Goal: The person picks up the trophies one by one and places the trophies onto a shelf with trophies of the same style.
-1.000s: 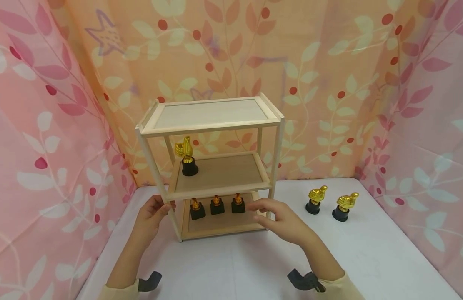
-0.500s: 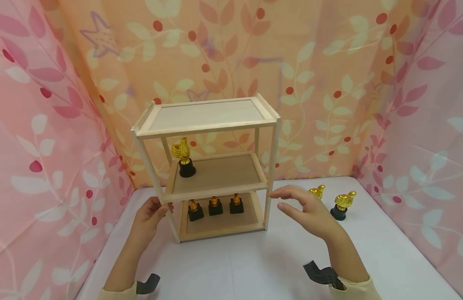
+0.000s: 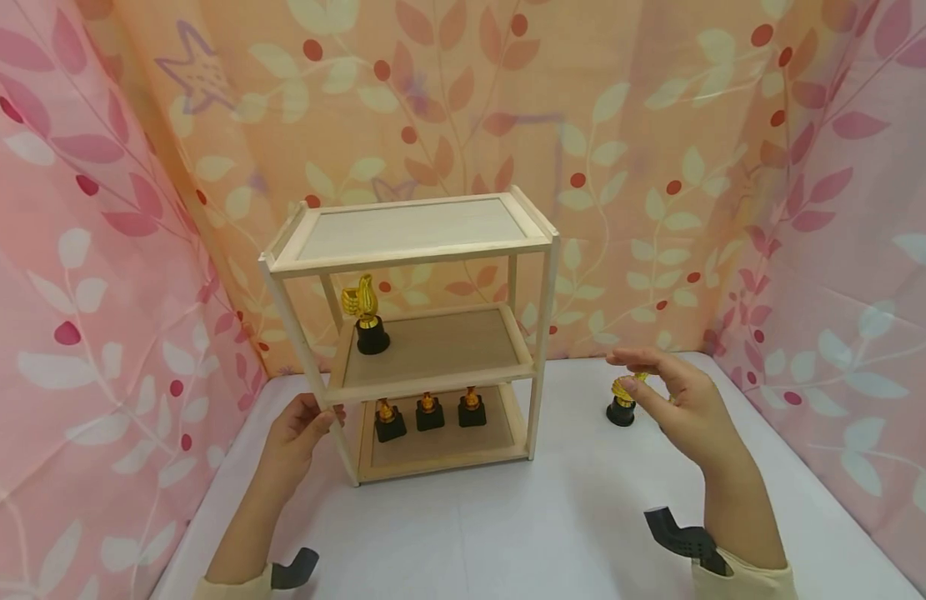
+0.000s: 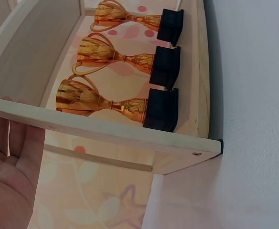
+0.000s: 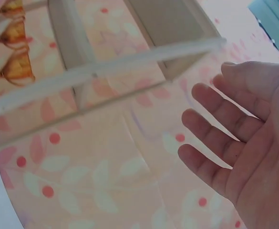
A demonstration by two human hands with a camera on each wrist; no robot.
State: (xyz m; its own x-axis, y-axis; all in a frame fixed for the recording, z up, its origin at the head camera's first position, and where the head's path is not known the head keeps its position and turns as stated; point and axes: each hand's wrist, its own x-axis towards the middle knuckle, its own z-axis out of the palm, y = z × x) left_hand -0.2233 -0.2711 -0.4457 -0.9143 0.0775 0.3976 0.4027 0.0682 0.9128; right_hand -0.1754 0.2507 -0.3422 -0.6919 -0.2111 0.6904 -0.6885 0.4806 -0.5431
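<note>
A pale wooden three-tier shelf stands on the table, and my left hand grips its front left post, thumb in front and fingers behind. Three gold trophy cups on black bases line the bottom tier. On the middle tier, at the left, a gold thumbs-up trophy stands upright. To the right of the shelf, my right hand reaches over the table with nothing in it, fingers extended and thumb apart. Just beyond its fingers is another thumbs-up trophy, partly covered by the hand; a further one is almost wholly hidden.
A white cloth covers the table. Behind it hangs an orange leaf-patterned curtain, with pink curtains at both sides. The shelf's bare top tier stands above the hands.
My right hand has moved right, from in front of the shelf's lower right side to the thumbs-up trophies on the table. My left hand has stayed on the post. The view has shifted slightly.
</note>
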